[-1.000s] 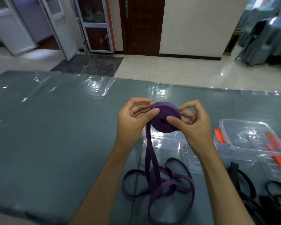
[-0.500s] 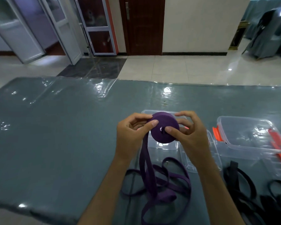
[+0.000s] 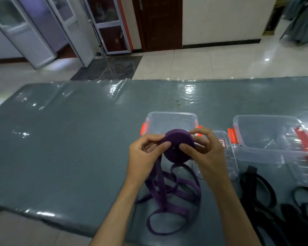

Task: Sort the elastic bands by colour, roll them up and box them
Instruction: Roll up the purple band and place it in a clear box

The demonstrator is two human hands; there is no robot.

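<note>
A thick purple roll of elastic band (image 3: 176, 139) is held above the table between both hands. My left hand (image 3: 144, 157) grips its left side, thumb on the roll's face. My right hand (image 3: 205, 155) pinches the right side, thumb near the centre hole. The unrolled purple tail (image 3: 169, 196) hangs from the roll and lies in loose loops on the table. Behind the roll stands a clear box (image 3: 169, 121) with orange clips. Black elastic bands (image 3: 267, 197) lie tangled at the right.
A second clear box (image 3: 267, 135) with orange clips stands at the right, with a clear lid (image 3: 224, 157) lying between the two boxes. The grey-green table (image 3: 69, 148) is covered in shiny plastic film. Tiled floor and doors lie beyond the far edge.
The view has tilted down, so the boxes show more fully. Both hands keep hold of the purple roll, and the tail on the table has shifted slightly.
</note>
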